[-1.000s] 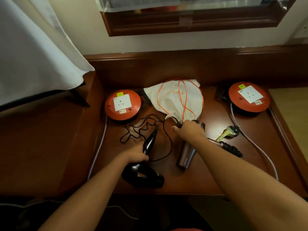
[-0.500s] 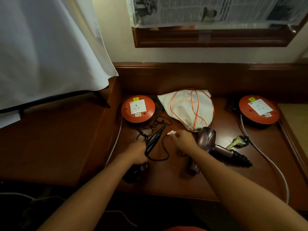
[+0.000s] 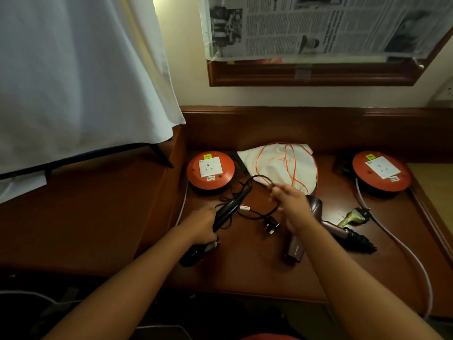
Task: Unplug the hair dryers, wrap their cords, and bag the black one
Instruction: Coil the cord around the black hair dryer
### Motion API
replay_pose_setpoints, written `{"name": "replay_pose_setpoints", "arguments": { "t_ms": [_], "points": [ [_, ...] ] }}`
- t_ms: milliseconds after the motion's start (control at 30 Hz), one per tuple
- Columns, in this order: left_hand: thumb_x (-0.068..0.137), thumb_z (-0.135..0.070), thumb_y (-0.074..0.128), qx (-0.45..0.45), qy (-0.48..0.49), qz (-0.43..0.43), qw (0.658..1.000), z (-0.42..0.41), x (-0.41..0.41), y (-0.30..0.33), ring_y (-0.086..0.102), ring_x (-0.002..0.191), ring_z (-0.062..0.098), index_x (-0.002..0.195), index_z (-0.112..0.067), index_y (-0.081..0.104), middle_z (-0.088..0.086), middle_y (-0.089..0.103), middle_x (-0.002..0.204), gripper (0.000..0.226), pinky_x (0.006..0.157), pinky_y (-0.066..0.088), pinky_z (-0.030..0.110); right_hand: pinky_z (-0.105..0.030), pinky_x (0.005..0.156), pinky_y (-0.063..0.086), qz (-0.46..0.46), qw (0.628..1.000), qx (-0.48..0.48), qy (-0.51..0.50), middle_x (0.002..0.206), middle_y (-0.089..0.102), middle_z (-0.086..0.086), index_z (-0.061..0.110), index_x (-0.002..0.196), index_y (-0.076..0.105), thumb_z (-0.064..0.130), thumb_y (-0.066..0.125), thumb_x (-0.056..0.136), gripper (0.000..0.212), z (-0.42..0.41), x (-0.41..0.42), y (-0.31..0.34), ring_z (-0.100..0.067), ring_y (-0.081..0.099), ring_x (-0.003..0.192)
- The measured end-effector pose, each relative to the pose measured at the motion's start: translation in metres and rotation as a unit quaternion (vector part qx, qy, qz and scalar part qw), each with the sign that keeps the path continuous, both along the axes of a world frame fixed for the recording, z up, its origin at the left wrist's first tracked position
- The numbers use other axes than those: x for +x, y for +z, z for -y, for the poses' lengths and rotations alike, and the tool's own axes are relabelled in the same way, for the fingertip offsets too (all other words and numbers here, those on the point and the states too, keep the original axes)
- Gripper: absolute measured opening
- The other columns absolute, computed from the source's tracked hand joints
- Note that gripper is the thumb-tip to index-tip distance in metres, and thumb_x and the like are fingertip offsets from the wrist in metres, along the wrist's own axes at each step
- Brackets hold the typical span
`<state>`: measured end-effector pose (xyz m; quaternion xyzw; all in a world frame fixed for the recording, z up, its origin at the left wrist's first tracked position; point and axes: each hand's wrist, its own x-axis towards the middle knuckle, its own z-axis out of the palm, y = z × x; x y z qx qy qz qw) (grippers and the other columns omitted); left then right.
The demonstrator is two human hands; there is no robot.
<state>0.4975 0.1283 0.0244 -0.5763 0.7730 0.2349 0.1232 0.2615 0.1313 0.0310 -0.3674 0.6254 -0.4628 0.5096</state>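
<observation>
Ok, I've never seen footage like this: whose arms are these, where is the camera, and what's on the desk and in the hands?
There is no machine. The camera sits on a person's head and looks down at their own two bare arms.

The left hand grips the black dryer by its handle. The right hand holds a loop of that dryer's black cord; the plug lies loose on the desk.

Also on the desk: a brown dryer with its cord already coiled, a white drawstring bag with orange strings, and two orange socket reels, left and right, nothing plugged in on top of either.
</observation>
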Motion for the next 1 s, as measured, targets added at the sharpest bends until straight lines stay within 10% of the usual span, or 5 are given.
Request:
{"name": "replay_pose_setpoints", "arguments": {
  "t_ms": [233,433,600,867,1000],
  "points": [
    [0.075,-0.032,0.074,-0.082,-0.086,0.058,0.991,-0.006,0.022,0.023,0.054,0.105,0.021,0.12,-0.019,0.049,0.0,0.048,0.114,0.054,0.074,0.044,0.031,-0.024,0.045,0.042,-0.036,0.971,0.03,-0.236,0.074,0.057,-0.012,0.015,0.081,0.057,0.008,0.042,0.095,0.021,0.05,-0.041,0.002,-0.019,0.056,0.052],
    [0.08,-0.033,0.067,-0.127,-0.059,-0.004,0.99,0.004,0.034,0.047,0.048,0.085,0.012,0.111,-0.02,0.049,-0.008,0.039,0.096,0.038,0.058,0.031,0.023,-0.035,0.093,0.043,-0.368,0.923,0.112,0.026,0.133,0.05,-0.021,0.006,0.135,0.044,0.006,0.05,0.088,0.047,0.049,-0.046,0.006,-0.037,0.051,0.117],
    [0.081,-0.037,0.066,-0.16,-0.058,0.003,0.985,0.021,0.026,0.068,0.047,0.085,0.014,0.11,-0.019,0.047,-0.006,0.04,0.098,0.039,0.063,0.038,0.025,-0.032,0.095,0.042,-0.082,0.984,-0.07,0.144,0.127,0.056,-0.002,0.018,0.122,0.058,-0.02,0.044,0.076,0.061,0.034,0.0,0.042,-0.022,0.05,0.121],
    [0.08,-0.064,0.06,-0.168,-0.02,-0.094,0.981,0.03,0.0,0.101,0.058,0.088,0.019,0.106,-0.019,0.062,0.002,0.057,0.098,0.052,0.076,0.051,0.039,-0.033,0.081,0.049,0.119,0.979,-0.128,0.1,0.084,0.062,-0.004,0.01,0.088,0.063,0.014,0.05,0.096,0.015,0.024,0.004,0.076,-0.013,0.059,0.079],
    [0.081,-0.023,0.073,-0.143,0.03,-0.256,0.956,0.024,-0.022,0.106,0.062,0.083,0.028,0.094,0.0,0.066,0.017,0.064,0.09,0.027,0.077,0.051,0.047,-0.03,0.059,0.051,0.231,0.958,-0.107,0.131,0.078,0.061,-0.008,0.01,0.095,0.059,0.013,0.046,0.098,0.013,0.016,0.002,0.09,-0.016,0.059,0.059]
  ]
}}
